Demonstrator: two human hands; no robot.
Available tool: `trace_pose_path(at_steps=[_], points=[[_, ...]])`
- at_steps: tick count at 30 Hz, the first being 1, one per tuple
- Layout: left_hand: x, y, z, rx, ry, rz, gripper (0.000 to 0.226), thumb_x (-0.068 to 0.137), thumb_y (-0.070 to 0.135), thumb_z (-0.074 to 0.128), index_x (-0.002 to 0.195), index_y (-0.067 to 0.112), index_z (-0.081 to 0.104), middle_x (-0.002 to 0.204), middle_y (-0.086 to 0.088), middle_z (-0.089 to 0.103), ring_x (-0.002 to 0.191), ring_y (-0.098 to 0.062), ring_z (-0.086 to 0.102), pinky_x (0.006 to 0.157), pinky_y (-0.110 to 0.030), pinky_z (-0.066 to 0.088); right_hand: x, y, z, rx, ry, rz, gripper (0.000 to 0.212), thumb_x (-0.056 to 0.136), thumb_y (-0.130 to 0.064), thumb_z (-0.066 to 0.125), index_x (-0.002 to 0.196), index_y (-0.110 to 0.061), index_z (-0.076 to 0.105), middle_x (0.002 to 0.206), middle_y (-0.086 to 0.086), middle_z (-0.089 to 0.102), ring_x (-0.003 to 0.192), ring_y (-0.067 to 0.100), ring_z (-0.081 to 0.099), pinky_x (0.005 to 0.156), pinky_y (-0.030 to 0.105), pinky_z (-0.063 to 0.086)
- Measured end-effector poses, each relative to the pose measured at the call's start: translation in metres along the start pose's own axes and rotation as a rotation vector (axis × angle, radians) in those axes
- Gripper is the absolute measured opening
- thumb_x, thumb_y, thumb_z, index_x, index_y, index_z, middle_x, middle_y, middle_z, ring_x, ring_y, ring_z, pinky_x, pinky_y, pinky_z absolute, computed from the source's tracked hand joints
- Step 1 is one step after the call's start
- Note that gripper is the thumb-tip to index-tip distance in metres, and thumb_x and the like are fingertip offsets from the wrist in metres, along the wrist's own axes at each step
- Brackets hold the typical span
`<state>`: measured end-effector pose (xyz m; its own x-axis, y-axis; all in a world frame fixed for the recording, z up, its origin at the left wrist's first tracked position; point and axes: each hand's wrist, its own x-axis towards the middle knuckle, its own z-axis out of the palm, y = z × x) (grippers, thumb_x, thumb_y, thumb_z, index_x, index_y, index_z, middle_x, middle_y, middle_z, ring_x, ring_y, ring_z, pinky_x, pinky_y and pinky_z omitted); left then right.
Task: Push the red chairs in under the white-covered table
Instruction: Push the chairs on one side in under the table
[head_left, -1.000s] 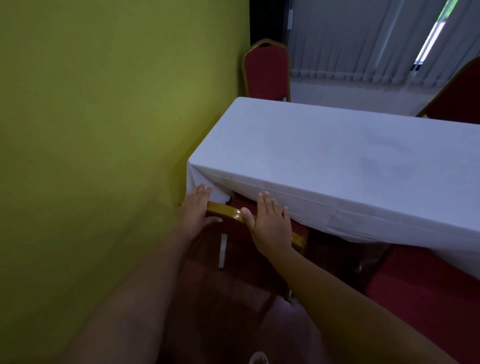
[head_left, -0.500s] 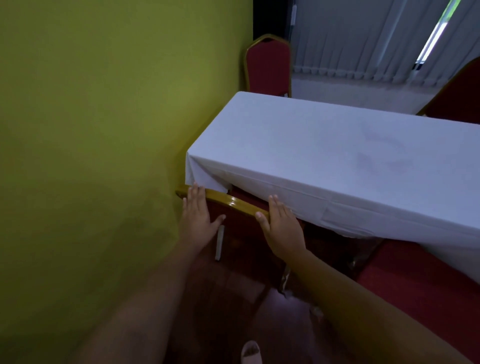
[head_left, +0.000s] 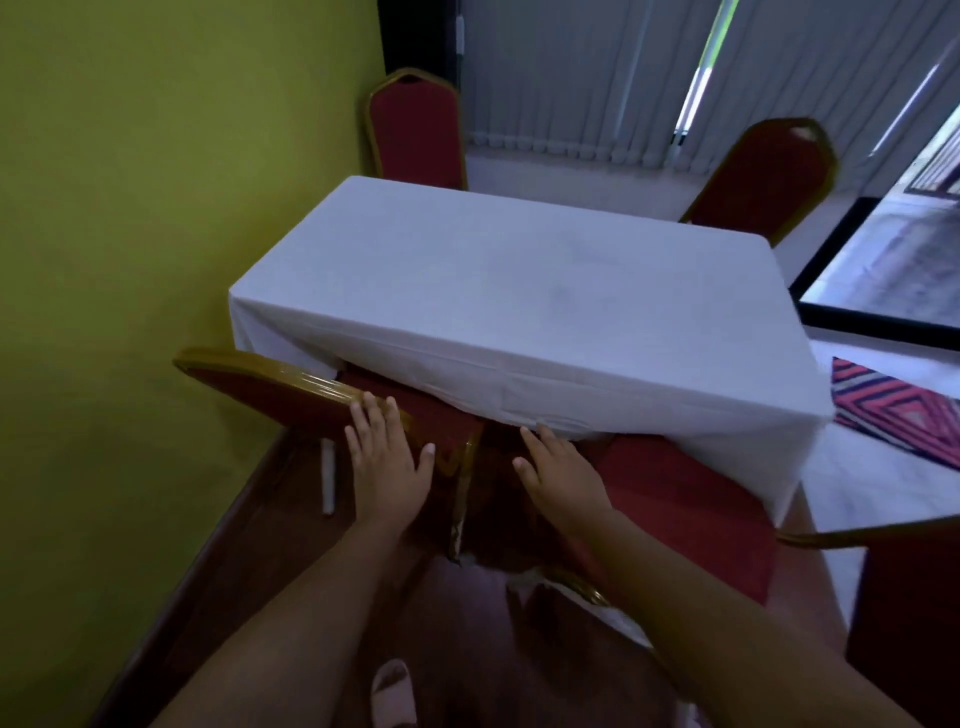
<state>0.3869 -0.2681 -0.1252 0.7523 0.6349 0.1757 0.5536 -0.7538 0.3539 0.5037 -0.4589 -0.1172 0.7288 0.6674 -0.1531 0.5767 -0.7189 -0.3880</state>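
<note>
Red chair (head_left: 332, 400): at near table (head_left: 519, 291) edge, seat partly under the cloth.
Left hand (head_left: 387, 462): spread flat on its back.
Right hand (head_left: 563, 470): open, beside it, contact unclear.
Risk: I push one-sided, chair twists and drags the cloth.

The white-covered table (head_left: 519, 306) fills the middle of the frame, a long rectangle under a plain white cloth that hangs down over its near edge. 4 red chairs with gold frames show around it: 1 at the lower left (head_left: 311, 400), its backrest tilted and its seat partly under the cloth, 1 at the lower right (head_left: 675, 499) with its seat just under the near edge. 2 more stand upright at the far side, upper left (head_left: 415, 130) and upper right (head_left: 763, 176).
</note>
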Motion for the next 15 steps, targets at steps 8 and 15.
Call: trace_pose_path(at_steps=[8, 15], points=[[-0.053, 0.166, 0.064, 0.041, -0.293, 0.150, 0.073, 0.097, 0.038, 0.039, 0.150, 0.006, 0.000, 0.158, -0.018, -0.006, 0.146, -0.029, -0.006, 0.119, -0.046, 0.000, -0.072, 0.151, -0.068, -0.051, 0.078, 0.166, 0.052, 0.102, -0.038, 0.031, 0.148, -0.015, 0.027, 0.159, 0.010, 0.015, 0.140, 0.031, 0.026, 0.113, 0.039, 0.020], [-0.094, 0.279, 0.091, -0.004, -0.402, 0.411, 0.071, 0.097, 0.039, 0.037, 0.150, 0.006, 0.002, 0.158, -0.016, -0.005, 0.146, -0.028, -0.005, 0.118, -0.045, -0.002, -0.139, 0.260, -0.122, -0.199, 0.143, 0.329, 0.057, 0.095, -0.041, 0.030, 0.141, -0.009, 0.041, 0.152, 0.020, 0.031, 0.131, 0.037, 0.041, 0.107, 0.047, 0.032]])
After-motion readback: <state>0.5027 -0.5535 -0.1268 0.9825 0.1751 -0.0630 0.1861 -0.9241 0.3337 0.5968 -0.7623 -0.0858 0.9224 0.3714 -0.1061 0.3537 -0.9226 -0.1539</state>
